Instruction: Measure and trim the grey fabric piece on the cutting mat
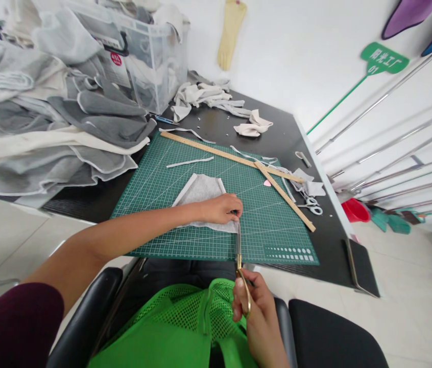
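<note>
A grey fabric piece (200, 191) lies on the green cutting mat (154, 189). My left hand (221, 208) rests on its near right corner, fingers curled and pressing the cloth down. My right hand (256, 312) is closed around the gold handles of a pair of scissors (238, 245), near my lap. The blades point away from me and meet the fabric's right edge just beside my left fingertips.
Two wooden rulers (235, 157) cross the mat's far side. Fabric strips, scraps (252, 125) and small white scissors (313, 206) lie around. A big cloth pile (40, 112) and a clear bin (154, 56) fill the left. Green mesh (185, 327) covers my lap.
</note>
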Demonstrator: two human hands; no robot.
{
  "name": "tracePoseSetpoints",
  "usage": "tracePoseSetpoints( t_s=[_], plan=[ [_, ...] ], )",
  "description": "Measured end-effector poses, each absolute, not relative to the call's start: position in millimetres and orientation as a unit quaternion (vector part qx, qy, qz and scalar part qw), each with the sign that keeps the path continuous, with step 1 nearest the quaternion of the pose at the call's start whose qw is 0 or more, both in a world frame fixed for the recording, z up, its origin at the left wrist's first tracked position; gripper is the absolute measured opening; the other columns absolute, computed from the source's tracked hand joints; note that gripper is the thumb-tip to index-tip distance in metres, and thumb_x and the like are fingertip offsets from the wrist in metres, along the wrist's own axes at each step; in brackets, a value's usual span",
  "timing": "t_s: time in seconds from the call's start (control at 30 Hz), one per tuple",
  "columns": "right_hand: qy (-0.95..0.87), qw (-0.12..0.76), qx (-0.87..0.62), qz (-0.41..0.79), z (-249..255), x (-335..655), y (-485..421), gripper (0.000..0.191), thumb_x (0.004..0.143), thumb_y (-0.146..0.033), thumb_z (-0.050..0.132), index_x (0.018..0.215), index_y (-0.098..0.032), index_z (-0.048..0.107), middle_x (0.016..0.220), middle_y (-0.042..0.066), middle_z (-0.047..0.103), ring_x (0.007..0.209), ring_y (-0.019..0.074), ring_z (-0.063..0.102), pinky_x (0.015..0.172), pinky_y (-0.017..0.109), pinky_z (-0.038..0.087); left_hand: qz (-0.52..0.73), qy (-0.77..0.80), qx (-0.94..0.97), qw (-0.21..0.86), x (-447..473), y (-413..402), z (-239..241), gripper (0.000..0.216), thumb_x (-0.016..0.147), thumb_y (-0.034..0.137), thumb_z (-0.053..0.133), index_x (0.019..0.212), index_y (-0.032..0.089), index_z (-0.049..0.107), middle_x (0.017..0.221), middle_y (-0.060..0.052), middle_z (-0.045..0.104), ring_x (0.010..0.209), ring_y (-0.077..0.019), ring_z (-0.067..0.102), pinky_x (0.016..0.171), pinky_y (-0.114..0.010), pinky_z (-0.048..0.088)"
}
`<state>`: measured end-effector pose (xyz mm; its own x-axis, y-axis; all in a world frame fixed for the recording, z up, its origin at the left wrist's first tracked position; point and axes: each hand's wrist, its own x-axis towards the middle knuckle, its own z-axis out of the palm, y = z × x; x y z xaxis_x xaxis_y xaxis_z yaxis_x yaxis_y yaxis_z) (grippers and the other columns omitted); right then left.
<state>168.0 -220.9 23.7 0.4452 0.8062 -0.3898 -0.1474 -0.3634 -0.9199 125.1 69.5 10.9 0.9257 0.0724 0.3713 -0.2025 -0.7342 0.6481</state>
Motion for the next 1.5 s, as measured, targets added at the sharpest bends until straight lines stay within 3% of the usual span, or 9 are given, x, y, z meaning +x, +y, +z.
tracePoseSetpoints(
  t_s=[0.37, 0.6, 0.7, 0.9, 1.03, 1.13, 1.23, 1.43, 1.5],
  plan=[
    [-0.211, 0.529, -0.663, 0.485, 17, 175, -223, 0.042, 0.09, -0.056, 0.07, 0.11, -0.021, 0.057, 0.053, -0.008, 0.051, 0.044, 0.0096, 0.041, 0.047, 0.023, 0.031, 0.19, -0.076, 0.952, 0.227, 110, 76, 21, 0.01, 0.09, 0.027, 0.07, 0.087, 0.022, 0.063, 0.093, -0.003, 0.066, 0.095, -0.0218, 0.054, 0.083, -0.035, 0.039],
    [-0.2, 0.545, -0.646, 0.495, 19, 176, -232, 0.045, 0.086, -0.063, 0.069, 0.102, -0.023, 0.056, 0.055, -0.007, 0.054, 0.039, 0.0095, 0.044, 0.043, 0.022, 0.031, 0.185, 0.028, 0.965, 0.187, 111, 89, 18, 0.016, 0.096, 0.027, 0.063, 0.082, 0.02, 0.057, 0.079, -0.003, 0.062, 0.081, -0.0206, 0.055, 0.069, -0.033, 0.037],
    [-0.233, 0.538, -0.632, 0.507, 23, 168, -233, 0.047, 0.085, -0.063, 0.07, 0.103, -0.024, 0.055, 0.055, -0.008, 0.052, 0.037, 0.0082, 0.042, 0.042, 0.021, 0.028, 0.196, 0.132, 0.944, 0.231, 109, 91, 26, 0.02, 0.1, 0.031, 0.055, 0.084, 0.02, 0.054, 0.076, -0.001, 0.061, 0.07, -0.0174, 0.054, 0.062, -0.03, 0.034],
    [-0.273, 0.542, -0.545, 0.578, 41, 147, -210, 0.049, 0.086, -0.064, 0.068, 0.108, -0.023, 0.053, 0.058, -0.009, 0.051, 0.037, 0.0057, 0.039, 0.041, 0.019, 0.026, 0.286, 0.31, 0.781, 0.461, 119, 95, 36, 0.026, 0.101, 0.033, 0.053, 0.079, 0.02, 0.048, 0.069, 0.002, 0.055, 0.061, -0.0119, 0.056, 0.059, -0.025, 0.042],
    [-0.234, 0.558, -0.552, 0.574, 43, 143, -194, 0.042, 0.092, -0.061, 0.064, 0.107, -0.023, 0.054, 0.057, -0.008, 0.054, 0.041, 0.0075, 0.043, 0.045, 0.021, 0.034, 0.278, 0.354, 0.752, 0.482, 123, 110, 31, 0.025, 0.106, 0.034, 0.038, 0.085, 0.021, 0.043, 0.068, 0.004, 0.054, 0.052, -0.0088, 0.057, 0.054, -0.022, 0.047],
    [-0.177, 0.583, -0.563, 0.559, 41, 152, -189, 0.038, 0.09, -0.058, 0.067, 0.099, -0.023, 0.055, 0.063, -0.007, 0.055, 0.045, 0.0081, 0.044, 0.046, 0.021, 0.036, 0.28, 0.378, 0.762, 0.444, 115, 126, 29, 0.02, 0.105, 0.032, 0.041, 0.088, 0.021, 0.044, 0.067, 0.004, 0.054, 0.052, -0.0103, 0.057, 0.054, -0.023, 0.047],
    [-0.128, 0.604, -0.552, 0.56, 41, 173, -188, 0.036, 0.09, -0.055, 0.07, 0.089, -0.023, 0.055, 0.068, -0.005, 0.054, 0.048, 0.0086, 0.045, 0.046, 0.022, 0.036, 0.283, 0.378, 0.798, 0.375, 101, 139, 30, 0.011, 0.095, 0.028, 0.06, 0.093, 0.022, 0.051, 0.072, 0.002, 0.059, 0.069, -0.0164, 0.062, 0.066, -0.028, 0.047],
    [-0.107, 0.651, -0.577, 0.482, 46, 214, -185, 0.036, 0.084, -0.05, 0.078, 0.087, -0.023, 0.055, 0.069, -0.005, 0.053, 0.053, 0.0094, 0.048, 0.049, 0.022, 0.039, 0.236, 0.352, 0.858, 0.291, 91, 139, 32, 0.017, 0.086, 0.025, 0.07, 0.099, 0.021, 0.06, 0.072, 0.0, 0.063, 0.078, -0.0229, 0.062, 0.076, -0.034, 0.046],
    [-0.131, 0.643, -0.596, 0.462, 46, 219, -187, 0.035, 0.084, -0.049, 0.078, 0.091, -0.024, 0.056, 0.068, -0.005, 0.054, 0.053, 0.0098, 0.048, 0.049, 0.022, 0.039, 0.228, 0.334, 0.872, 0.276, 93, 133, 33, 0.022, 0.088, 0.03, 0.069, 0.108, 0.021, 0.063, 0.082, -0.003, 0.068, 0.086, -0.0253, 0.064, 0.083, -0.037, 0.048]
  ],
)
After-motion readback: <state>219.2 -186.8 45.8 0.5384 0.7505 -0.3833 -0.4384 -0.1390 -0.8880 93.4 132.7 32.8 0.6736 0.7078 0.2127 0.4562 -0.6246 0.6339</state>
